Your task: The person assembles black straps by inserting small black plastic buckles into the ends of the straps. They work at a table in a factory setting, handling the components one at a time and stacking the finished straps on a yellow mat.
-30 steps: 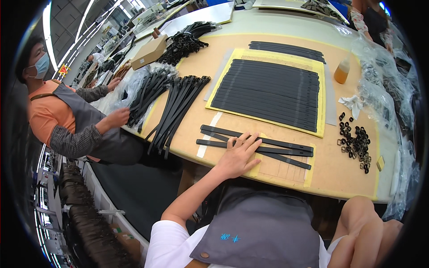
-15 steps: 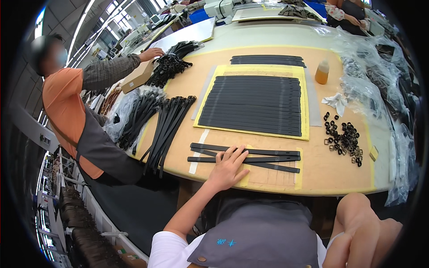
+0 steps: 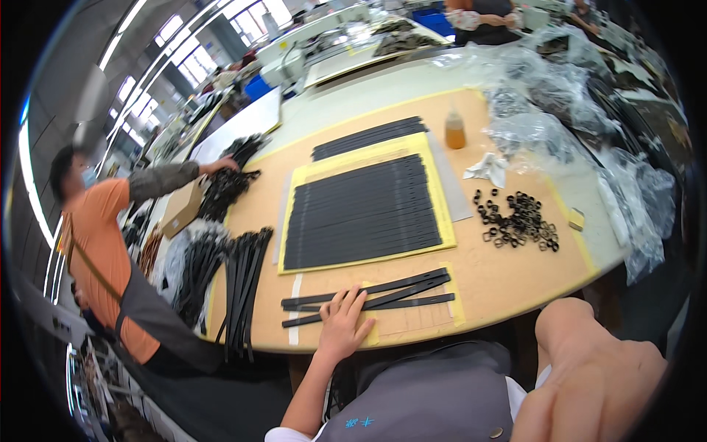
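Observation:
My left hand (image 3: 342,322) lies on a few loose black straps (image 3: 412,283) near the table's front edge. Its fingers are spread and rest across the straps, which cross one another at slight angles. Beyond them, a row of black straps (image 3: 361,210) lies side by side on a yellow-edged board (image 3: 447,239). Close to the camera at lower right is my right hand (image 3: 589,368), raised off the table; its fingers are partly hidden, and nothing shows in it. Small black buckles and rings (image 3: 519,219) lie in a scattered heap right of the board.
A bundle of black straps (image 3: 247,287) hangs over the table's left edge. Behind the board stand more straps (image 3: 368,138) and an amber bottle (image 3: 455,131). A white cloth (image 3: 487,169), a small yellow block (image 3: 576,219) and plastic bags (image 3: 545,140) lie rightward. At left, a co-worker (image 3: 110,258) reaches toward a dark pile.
The view has swung, so the table sits lower and turned. My left hand stays on the loose straps, whose far-right ends have shifted. The co-worker's hand remains at the dark pile.

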A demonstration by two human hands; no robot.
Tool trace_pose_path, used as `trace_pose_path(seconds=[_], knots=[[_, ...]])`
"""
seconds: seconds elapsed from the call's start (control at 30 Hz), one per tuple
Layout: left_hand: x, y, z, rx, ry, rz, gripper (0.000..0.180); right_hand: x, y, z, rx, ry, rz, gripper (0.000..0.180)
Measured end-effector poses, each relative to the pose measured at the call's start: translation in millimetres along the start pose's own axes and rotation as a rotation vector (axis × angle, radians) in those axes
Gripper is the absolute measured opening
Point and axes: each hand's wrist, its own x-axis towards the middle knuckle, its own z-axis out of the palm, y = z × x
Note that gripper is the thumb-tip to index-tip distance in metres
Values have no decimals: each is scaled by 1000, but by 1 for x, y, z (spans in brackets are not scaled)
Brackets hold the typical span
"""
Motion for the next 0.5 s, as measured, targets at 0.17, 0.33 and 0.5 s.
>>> trace_pose_path(seconds=[0.17, 0.33, 0.5], knots=[[0, 4, -1, -1, -13, 2, 61, 3, -15, 9, -63, 40, -45, 20], [4, 1, 1, -16, -11, 21, 61, 9, -19, 17, -119, 67, -62, 21], [1, -2, -1, -35, 22, 17, 61, 32, -8, 3, -188, -48, -28, 22]])
